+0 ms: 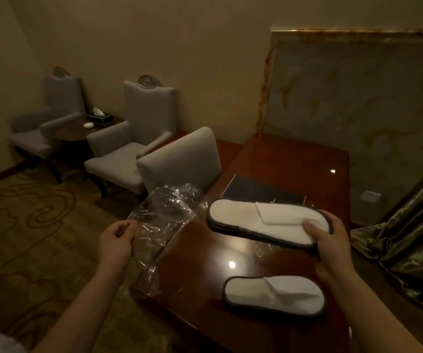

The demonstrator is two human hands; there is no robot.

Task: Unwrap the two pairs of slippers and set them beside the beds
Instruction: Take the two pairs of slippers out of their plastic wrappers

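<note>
My right hand (332, 248) pinches the toe end of a flat white terry slipper pair with dark trim (266, 222), held above the glossy wooden desk (200, 263). My left hand (116, 240) grips one empty clear plastic wrapper (159, 220). Unwrapping looks finished (a second pair (274, 294) lies bare on the desk); next, drop the wrapper.

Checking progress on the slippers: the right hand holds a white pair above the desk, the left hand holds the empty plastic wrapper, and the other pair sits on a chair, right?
Not quite. The other pair lies on the desk, near its front edge, not on a chair. The rest holds in the head view: the right hand holds a white pair above the desk, and the left hand holds the empty plastic wrapper.
</note>
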